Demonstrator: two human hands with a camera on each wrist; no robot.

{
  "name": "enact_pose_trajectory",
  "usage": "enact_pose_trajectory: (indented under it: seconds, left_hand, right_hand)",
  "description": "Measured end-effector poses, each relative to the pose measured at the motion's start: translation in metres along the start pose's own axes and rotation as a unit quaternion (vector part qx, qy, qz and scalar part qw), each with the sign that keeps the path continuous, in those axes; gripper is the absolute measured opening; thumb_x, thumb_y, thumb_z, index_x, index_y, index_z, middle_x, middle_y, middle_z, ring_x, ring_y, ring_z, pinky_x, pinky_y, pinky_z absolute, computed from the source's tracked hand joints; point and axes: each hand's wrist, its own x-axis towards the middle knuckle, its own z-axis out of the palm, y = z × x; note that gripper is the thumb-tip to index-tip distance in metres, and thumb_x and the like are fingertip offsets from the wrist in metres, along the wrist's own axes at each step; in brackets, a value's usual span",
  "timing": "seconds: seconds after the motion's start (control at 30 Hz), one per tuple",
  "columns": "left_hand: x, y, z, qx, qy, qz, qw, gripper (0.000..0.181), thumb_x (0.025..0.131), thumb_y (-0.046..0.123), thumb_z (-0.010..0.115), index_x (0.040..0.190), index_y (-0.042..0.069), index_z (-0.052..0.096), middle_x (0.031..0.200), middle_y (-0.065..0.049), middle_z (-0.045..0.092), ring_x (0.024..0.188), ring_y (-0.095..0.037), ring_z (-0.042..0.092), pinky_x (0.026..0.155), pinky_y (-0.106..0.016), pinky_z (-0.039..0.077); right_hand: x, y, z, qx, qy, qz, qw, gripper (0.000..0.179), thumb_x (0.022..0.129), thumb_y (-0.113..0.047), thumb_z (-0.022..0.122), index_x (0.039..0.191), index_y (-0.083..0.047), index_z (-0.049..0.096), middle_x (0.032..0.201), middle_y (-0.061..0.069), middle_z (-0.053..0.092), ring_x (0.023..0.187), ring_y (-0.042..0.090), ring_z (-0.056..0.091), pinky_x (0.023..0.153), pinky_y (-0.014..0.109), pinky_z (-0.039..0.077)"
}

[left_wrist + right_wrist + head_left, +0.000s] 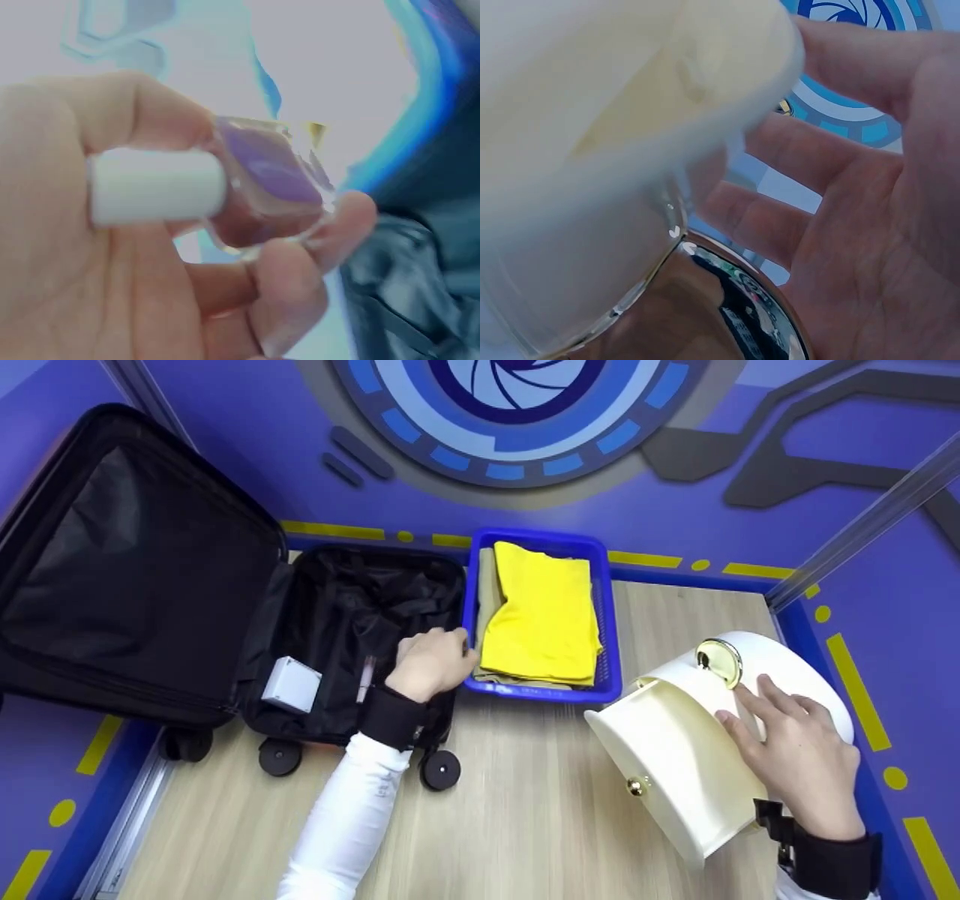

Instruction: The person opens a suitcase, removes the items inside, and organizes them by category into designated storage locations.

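Observation:
My left hand (433,660) is over the right side of the open suitcase (352,585), close to the blue basket. In the left wrist view, its curled fingers hold a small clear glass bottle (274,180) with a white cap and purple-brown contents. In the head view that bottle is hidden. On the right, my right hand (806,750) rests against a cream-coloured case (675,757) with gold fittings, its fingers fairly straight and near the gold ring (721,661). The right wrist view shows the pale rim (780,97) beside the fingers. Inside the suitcase lie a small white box (292,685) and a slim tube (366,679).
A blue basket (615,660) with a folded yellow cloth (544,615) and beige cloth stands right of the suitcase. The suitcase lid (142,577) leans open at the left. Walls edge the wooden table (540,795) at the back and sides.

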Motion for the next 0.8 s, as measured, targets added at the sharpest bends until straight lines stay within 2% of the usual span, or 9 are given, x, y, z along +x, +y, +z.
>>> enact_pose_trajectory:
  seconds: [0.17, 0.33, 0.43, 0.57, 0.7, 0.8]
  left_hand:
    - [-0.01, 0.034, -0.004, -0.013, 0.05, 0.061, 0.9968, 0.034, 0.098, 0.041, 0.051, 0.113, 0.019, 0.072, 0.107, -0.007, 0.071, 0.099, -0.031, 0.07, 0.077, -0.052, 0.053]
    - [-0.017, 0.07, 0.005, -0.04, 0.09, 0.144, 0.9846, 0.036, 0.095, 0.044, 0.055, 0.114, 0.02, 0.073, 0.104, -0.001, 0.071, 0.091, -0.021, 0.069, 0.071, -0.045, 0.055]
    - [-0.021, 0.092, 0.014, -0.069, 0.097, 0.197, 0.973, 0.034, 0.094, 0.041, 0.06, 0.116, 0.019, 0.073, 0.104, 0.0, 0.069, 0.089, -0.017, 0.067, 0.07, -0.039, 0.055]
    - [-0.026, 0.12, 0.023, -0.09, 0.095, 0.263, 0.9558, 0.031, 0.098, 0.037, 0.063, 0.121, 0.018, 0.072, 0.103, 0.001, 0.067, 0.088, -0.014, 0.064, 0.068, -0.03, 0.053]
    - [-0.03, 0.148, 0.033, -0.072, 0.097, 0.315, 0.9414, 0.037, 0.102, 0.042, 0.063, 0.13, 0.019, 0.072, 0.105, 0.001, 0.068, 0.087, -0.011, 0.062, 0.066, -0.022, 0.05]
    - [-0.03, 0.168, 0.042, -0.043, 0.091, 0.341, 0.9348, 0.041, 0.103, 0.048, 0.06, 0.135, 0.023, 0.07, 0.11, 0.002, 0.07, 0.089, -0.009, 0.06, 0.07, -0.019, 0.047]
  right_hand:
    - [0.0, 0.0, 0.0, 0.001, -0.002, 0.004, 1.0, 0.054, 0.1, -0.044, 0.067, 0.137, -0.005, 0.066, 0.147, 0.031, 0.053, 0.122, 0.065, 0.047, 0.068, 0.08, 0.046]
    - [0.0, 0.0, 0.0, 0.0, -0.009, 0.01, 0.9999, 0.055, 0.1, -0.046, 0.066, 0.138, -0.005, 0.066, 0.148, 0.03, 0.052, 0.123, 0.065, 0.046, 0.069, 0.08, 0.046]
    - [0.0, 0.0, 0.0, 0.001, -0.011, 0.012, 0.9999, 0.056, 0.1, -0.046, 0.066, 0.138, -0.005, 0.066, 0.148, 0.03, 0.052, 0.123, 0.065, 0.046, 0.069, 0.081, 0.045]
    - [0.0, 0.0, 0.0, 0.003, -0.009, 0.011, 0.9999, 0.056, 0.1, -0.046, 0.066, 0.138, -0.005, 0.066, 0.148, 0.03, 0.052, 0.123, 0.065, 0.046, 0.067, 0.081, 0.045]
    - [0.0, 0.0, -0.001, 0.0, -0.014, 0.012, 0.9998, 0.057, 0.1, -0.048, 0.065, 0.139, -0.007, 0.065, 0.149, 0.029, 0.051, 0.124, 0.064, 0.046, 0.067, 0.081, 0.045]
    - [0.0, 0.0, 0.0, -0.003, -0.015, 0.011, 0.9998, 0.058, 0.1, -0.049, 0.065, 0.139, -0.007, 0.065, 0.149, 0.029, 0.051, 0.124, 0.064, 0.046, 0.07, 0.081, 0.044]
